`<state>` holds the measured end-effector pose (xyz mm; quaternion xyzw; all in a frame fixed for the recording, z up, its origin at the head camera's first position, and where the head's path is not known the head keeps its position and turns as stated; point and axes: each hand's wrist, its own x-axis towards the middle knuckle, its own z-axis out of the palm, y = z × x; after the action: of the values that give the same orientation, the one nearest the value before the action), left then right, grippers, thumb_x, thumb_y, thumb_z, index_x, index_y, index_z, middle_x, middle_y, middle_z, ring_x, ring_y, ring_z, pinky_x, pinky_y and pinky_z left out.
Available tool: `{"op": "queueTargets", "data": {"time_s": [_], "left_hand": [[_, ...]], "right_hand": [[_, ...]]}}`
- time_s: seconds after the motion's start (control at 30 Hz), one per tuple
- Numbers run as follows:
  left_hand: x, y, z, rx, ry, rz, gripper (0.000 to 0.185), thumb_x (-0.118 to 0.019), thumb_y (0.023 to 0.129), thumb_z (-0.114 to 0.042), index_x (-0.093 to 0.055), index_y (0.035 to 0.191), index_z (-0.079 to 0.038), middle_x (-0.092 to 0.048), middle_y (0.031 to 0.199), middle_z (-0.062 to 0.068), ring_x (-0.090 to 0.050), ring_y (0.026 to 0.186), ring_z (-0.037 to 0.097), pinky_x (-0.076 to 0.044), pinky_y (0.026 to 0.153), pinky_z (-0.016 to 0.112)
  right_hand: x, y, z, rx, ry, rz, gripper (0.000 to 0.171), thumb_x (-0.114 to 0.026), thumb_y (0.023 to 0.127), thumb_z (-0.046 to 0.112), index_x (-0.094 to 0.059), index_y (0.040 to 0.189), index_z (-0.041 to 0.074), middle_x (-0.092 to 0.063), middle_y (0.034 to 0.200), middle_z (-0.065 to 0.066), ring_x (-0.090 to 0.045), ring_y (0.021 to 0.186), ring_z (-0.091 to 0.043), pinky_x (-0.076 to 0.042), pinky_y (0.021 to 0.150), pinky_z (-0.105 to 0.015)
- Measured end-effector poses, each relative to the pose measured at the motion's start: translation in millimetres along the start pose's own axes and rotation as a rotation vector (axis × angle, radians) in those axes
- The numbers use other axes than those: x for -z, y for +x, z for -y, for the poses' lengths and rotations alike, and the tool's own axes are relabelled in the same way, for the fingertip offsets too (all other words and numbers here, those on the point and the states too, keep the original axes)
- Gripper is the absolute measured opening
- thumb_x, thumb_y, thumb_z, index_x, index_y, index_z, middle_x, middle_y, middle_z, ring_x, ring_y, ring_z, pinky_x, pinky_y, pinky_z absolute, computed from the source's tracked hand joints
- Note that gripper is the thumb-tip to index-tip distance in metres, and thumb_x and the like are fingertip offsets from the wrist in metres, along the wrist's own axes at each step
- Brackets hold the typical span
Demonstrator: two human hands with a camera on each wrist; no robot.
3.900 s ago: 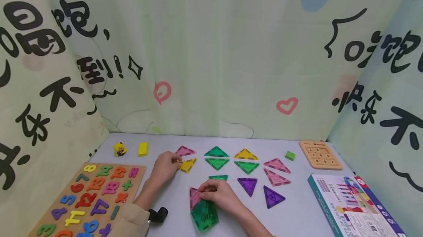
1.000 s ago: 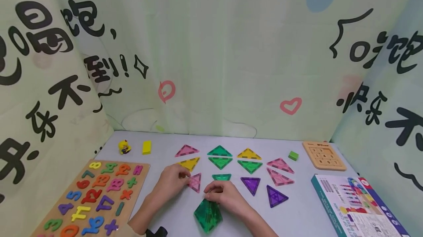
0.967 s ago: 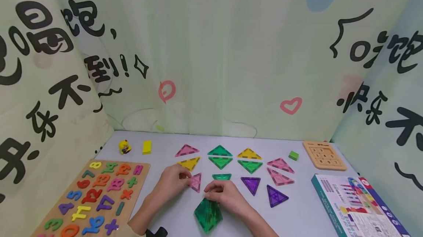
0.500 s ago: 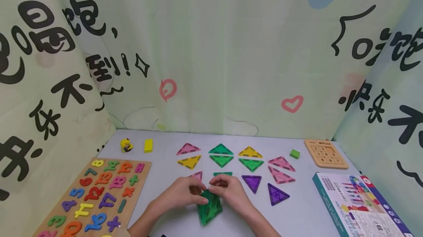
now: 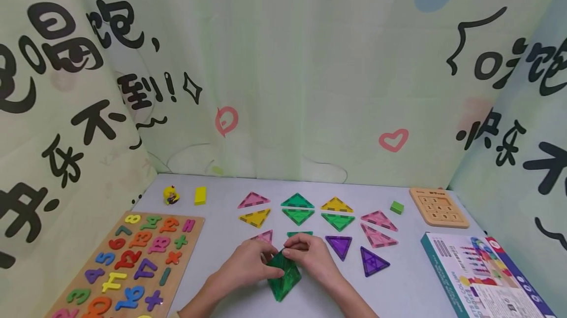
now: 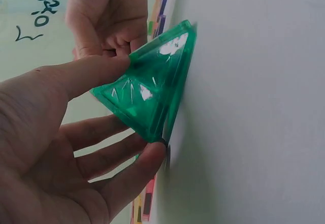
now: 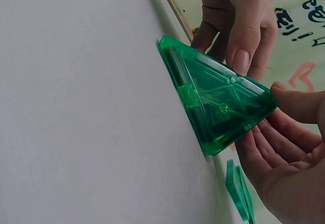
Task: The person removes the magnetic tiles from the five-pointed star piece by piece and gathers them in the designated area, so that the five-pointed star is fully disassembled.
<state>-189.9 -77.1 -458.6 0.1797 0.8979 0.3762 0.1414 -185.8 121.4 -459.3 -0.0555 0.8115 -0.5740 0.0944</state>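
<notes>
Left hand (image 5: pixel 251 265) and right hand (image 5: pixel 312 257) both pinching the stack of translucent green plastic triangle tiles (image 5: pixel 283 275), thumbs on top, fingers under; stack tilted up on one edge, that edge touching the pale grey worktop (image 5: pixel 398 288), near the front middle. Looks mid-way: fourteen flat triangle tiles laid in rows beyond the hands, closest the pink triangle tile (image 5: pixel 265 236) and small green triangle tile (image 5: pixel 299 234), both partly hidden behind fingers. Stack not yet dealt out. Tile count in the stack hard to tell; wrist views show at least two layers. Wooden number puzzle board (image 5: pixel 128 264) left, printed box (image 5: pixel 480 271) right, cut off by the frame.
</notes>
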Motion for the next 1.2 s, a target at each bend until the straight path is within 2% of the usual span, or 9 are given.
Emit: {"op": "queueTargets", "data": {"time_s": [0.37,0.67,0.8,0.97,1.2], "left_hand": [[1.9,-1.2,-3.5,0.051,-0.015,0.041,0.044,-0.082,0.077,-0.034,-0.074,0.114,-0.012,-0.067,0.085,-0.008,-0.057,0.081,0.011,-0.051,0.066,0.027],[4.6,-2.0,-0.2,0.039,-0.054,0.038,0.03,-0.08,0.077,-0.031,-0.068,0.101,-0.021,-0.067,0.091,-0.006,-0.059,0.086,0.013,-0.055,0.075,0.034],[6.0,-1.7,1.8,0.037,-0.096,0.039,0.027,-0.079,0.077,-0.028,-0.067,0.099,-0.02,-0.068,0.092,-0.005,-0.06,0.087,0.014,-0.055,0.077,0.036],[8.2,-2.1,7.2,0.029,-0.177,0.038,0.022,-0.078,0.079,-0.025,-0.068,0.097,-0.019,-0.067,0.093,-0.002,-0.061,0.087,0.017,-0.054,0.073,0.036],[12.3,-3.8,10.2,0.041,-0.262,0.055,0.021,-0.077,0.08,-0.026,-0.07,0.098,-0.018,-0.067,0.096,0.0,-0.062,0.09,0.019,-0.053,0.073,0.034]], "right_hand": [[1,2,-3,-0.002,0.018,0.014,0.026,-0.074,0.089,0.019,-0.071,0.105,0.0,-0.075,0.095,-0.006,-0.067,0.084,-0.009,-0.055,0.076,-0.023],[1,0,-4,0.007,0.086,0.034,0.025,-0.074,0.089,0.019,-0.071,0.104,-0.001,-0.076,0.093,-0.007,-0.069,0.082,-0.008,-0.058,0.074,-0.024],[1,0,-5,0.013,0.101,0.03,0.024,-0.074,0.089,0.018,-0.071,0.103,-0.001,-0.076,0.092,-0.008,-0.07,0.081,-0.008,-0.058,0.074,-0.025],[0,0,-5,0.02,0.124,0.025,0.025,-0.074,0.089,0.016,-0.07,0.104,-0.003,-0.076,0.092,-0.01,-0.071,0.081,-0.01,-0.059,0.074,-0.026],[0,1,-4,0.015,0.115,0.027,0.025,-0.074,0.088,0.016,-0.07,0.105,-0.002,-0.076,0.094,-0.009,-0.071,0.084,-0.008,-0.058,0.076,-0.023]]}}
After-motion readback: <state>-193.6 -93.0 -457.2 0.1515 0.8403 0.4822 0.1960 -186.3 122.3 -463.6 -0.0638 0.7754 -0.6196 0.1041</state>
